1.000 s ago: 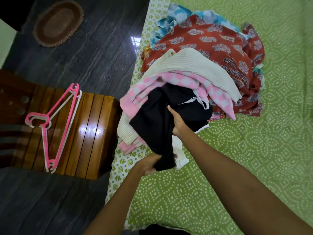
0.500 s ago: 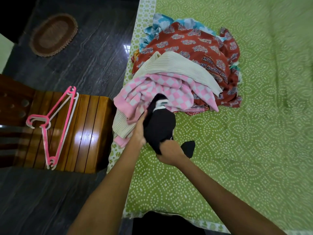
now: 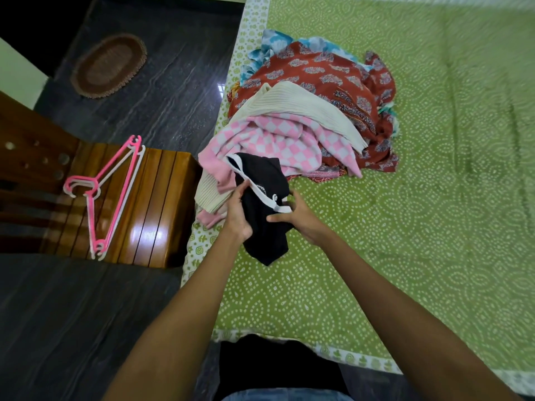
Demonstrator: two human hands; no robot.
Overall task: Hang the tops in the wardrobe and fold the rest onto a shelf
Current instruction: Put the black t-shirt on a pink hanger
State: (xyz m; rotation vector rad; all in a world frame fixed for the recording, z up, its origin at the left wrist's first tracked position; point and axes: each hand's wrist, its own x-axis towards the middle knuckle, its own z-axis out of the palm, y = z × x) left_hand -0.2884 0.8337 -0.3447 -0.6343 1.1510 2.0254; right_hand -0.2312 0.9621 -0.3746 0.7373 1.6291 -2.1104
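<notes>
A black garment with white trim (image 3: 265,204) hangs bunched between both my hands, just in front of the clothes pile. My left hand (image 3: 238,214) grips its left side, and my right hand (image 3: 301,218) pinches the white-trimmed edge on the right. Behind it the pile holds a pink checked piece (image 3: 278,140), a cream ribbed knit (image 3: 304,108), a red printed fabric (image 3: 333,76) and a blue one (image 3: 275,41). Pink and white hangers (image 3: 113,192) lie on the wooden chair (image 3: 156,215) at the left.
The green dotted bedsheet (image 3: 434,198) stretches wide to the right of the pile. Dark floor (image 3: 72,314) lies left of the bed, with an oval brown mat (image 3: 108,65) at the far left. The chair stands close against the bed's edge.
The black garment has come off the pile and now hangs between both hands. My hands have shifted their grip to its white-trimmed edge. The camera view has moved slightly.
</notes>
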